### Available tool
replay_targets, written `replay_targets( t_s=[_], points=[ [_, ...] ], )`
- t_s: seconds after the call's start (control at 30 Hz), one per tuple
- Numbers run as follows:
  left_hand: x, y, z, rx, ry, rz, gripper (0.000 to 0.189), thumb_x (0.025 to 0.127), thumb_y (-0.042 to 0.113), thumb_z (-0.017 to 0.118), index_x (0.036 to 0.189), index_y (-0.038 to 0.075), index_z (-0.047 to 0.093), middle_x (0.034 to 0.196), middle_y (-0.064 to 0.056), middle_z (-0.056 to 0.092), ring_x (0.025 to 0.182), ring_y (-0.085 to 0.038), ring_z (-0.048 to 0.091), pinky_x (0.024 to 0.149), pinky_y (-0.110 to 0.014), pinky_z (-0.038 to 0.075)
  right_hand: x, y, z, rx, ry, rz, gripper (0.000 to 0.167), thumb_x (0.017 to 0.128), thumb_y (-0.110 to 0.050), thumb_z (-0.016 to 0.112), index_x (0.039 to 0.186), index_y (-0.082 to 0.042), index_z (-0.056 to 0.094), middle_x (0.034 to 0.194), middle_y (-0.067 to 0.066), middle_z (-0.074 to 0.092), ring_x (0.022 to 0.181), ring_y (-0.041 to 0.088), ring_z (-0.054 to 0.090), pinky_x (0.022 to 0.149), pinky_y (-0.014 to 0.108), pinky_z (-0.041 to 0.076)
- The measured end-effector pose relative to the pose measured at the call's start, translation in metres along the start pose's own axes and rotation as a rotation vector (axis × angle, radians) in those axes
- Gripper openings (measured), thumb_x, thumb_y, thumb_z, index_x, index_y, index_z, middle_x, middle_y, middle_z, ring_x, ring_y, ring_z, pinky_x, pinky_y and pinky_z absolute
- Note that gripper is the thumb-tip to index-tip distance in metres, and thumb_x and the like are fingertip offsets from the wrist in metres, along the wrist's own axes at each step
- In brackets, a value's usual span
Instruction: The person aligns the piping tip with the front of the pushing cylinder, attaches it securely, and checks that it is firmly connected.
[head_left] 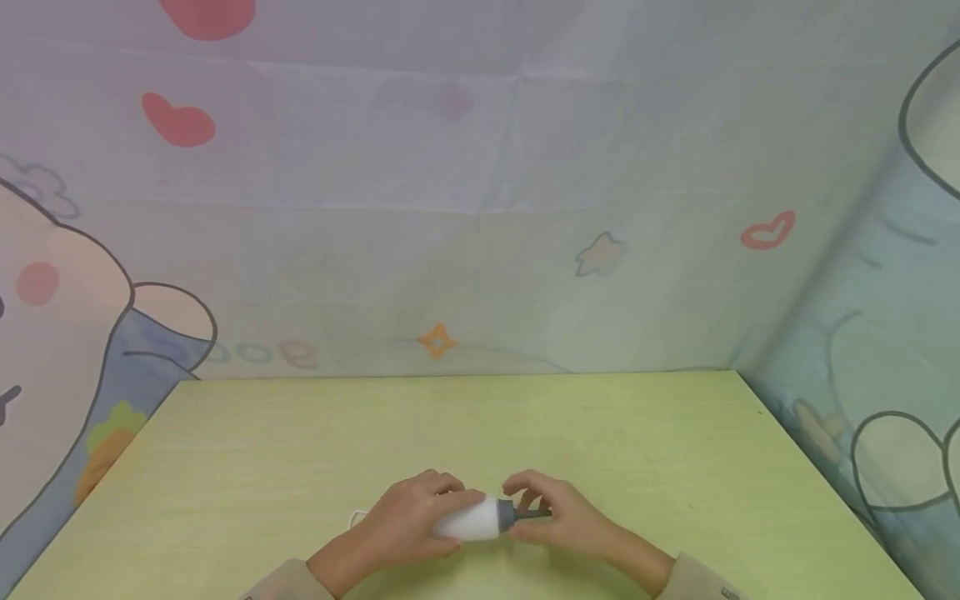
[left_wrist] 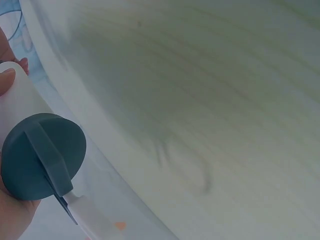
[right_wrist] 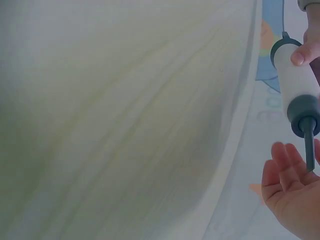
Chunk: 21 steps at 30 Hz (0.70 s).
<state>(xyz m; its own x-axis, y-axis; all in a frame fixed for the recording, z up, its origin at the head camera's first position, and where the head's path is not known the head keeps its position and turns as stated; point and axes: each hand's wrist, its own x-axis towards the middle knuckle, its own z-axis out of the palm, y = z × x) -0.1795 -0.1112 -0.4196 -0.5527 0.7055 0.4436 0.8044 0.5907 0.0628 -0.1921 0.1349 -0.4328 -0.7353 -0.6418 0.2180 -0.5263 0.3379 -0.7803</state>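
Note:
Near the front of the table, a white cylindrical device [head_left: 471, 520] with dark grey ends lies sideways in my left hand [head_left: 416, 517]. The left fingers and thumb wrap round its white body. A thin dark grey nozzle [right_wrist: 309, 150] sticks out of its right end. At the other end, the left wrist view shows a grey round cap [left_wrist: 60, 145] with a raised bar and a white strap or cord [left_wrist: 92, 217] running from it. My right hand [head_left: 570, 518] is around the nozzle with loosely bent, spread fingers; in the right wrist view its palm lies open beside the nozzle tip.
A pale yellow-green table [head_left: 465, 433] spreads under both hands. Behind it hangs a light cloth backdrop [head_left: 480, 167] printed with hearts and cartoon figures, and more printed cloth [head_left: 900, 333] stands along the right side.

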Motion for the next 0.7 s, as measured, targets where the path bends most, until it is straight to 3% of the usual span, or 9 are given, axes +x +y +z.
replay_targets(
  t_s=[0.2,0.4,0.57,0.7],
  points=[
    [0.0009,0.0004,0.0014,-0.019,0.002,0.004,0.051,0.063,0.033,0.076,0.11,0.021,0.06,0.093,0.004,0.06,0.08,-0.01,0.056,0.063,-0.02,0.047,-0.0001,-0.0039,0.004,-0.081,0.053,-0.091,0.032,0.072,-0.008,0.068,0.099,-0.012,0.052,0.097,0.002,0.057,0.084,0.009,0.052,0.066,0.02,0.043],
    [0.002,0.0009,0.0024,-0.015,0.006,0.019,0.05,0.062,0.033,0.077,0.109,0.022,0.061,0.093,0.005,0.06,0.079,-0.009,0.055,0.063,-0.019,0.047,0.0002,-0.0013,0.0026,-0.018,0.0,0.008,0.015,0.085,-0.019,0.057,0.098,-0.012,0.055,0.088,0.003,0.064,0.078,0.002,0.054,0.069,0.02,0.043],
    [0.002,0.001,0.0009,-0.019,-0.016,0.014,0.051,0.064,0.033,0.076,0.11,0.021,0.06,0.094,0.005,0.061,0.08,-0.01,0.056,0.064,-0.019,0.047,0.0008,0.0012,0.0005,0.022,-0.038,0.046,0.025,0.093,-0.023,0.044,0.106,-0.004,0.054,0.091,0.012,0.067,0.079,0.008,0.062,0.068,0.02,0.048],
    [0.0016,0.0008,-0.0014,-0.024,-0.04,-0.006,0.051,0.065,0.033,0.075,0.112,0.02,0.059,0.095,0.003,0.061,0.082,-0.011,0.057,0.065,-0.021,0.048,0.0008,0.001,0.0016,-0.006,-0.02,0.027,0.033,0.089,-0.025,0.051,0.112,-0.001,0.051,0.104,0.012,0.063,0.088,0.01,0.06,0.072,0.021,0.047]
  ],
)
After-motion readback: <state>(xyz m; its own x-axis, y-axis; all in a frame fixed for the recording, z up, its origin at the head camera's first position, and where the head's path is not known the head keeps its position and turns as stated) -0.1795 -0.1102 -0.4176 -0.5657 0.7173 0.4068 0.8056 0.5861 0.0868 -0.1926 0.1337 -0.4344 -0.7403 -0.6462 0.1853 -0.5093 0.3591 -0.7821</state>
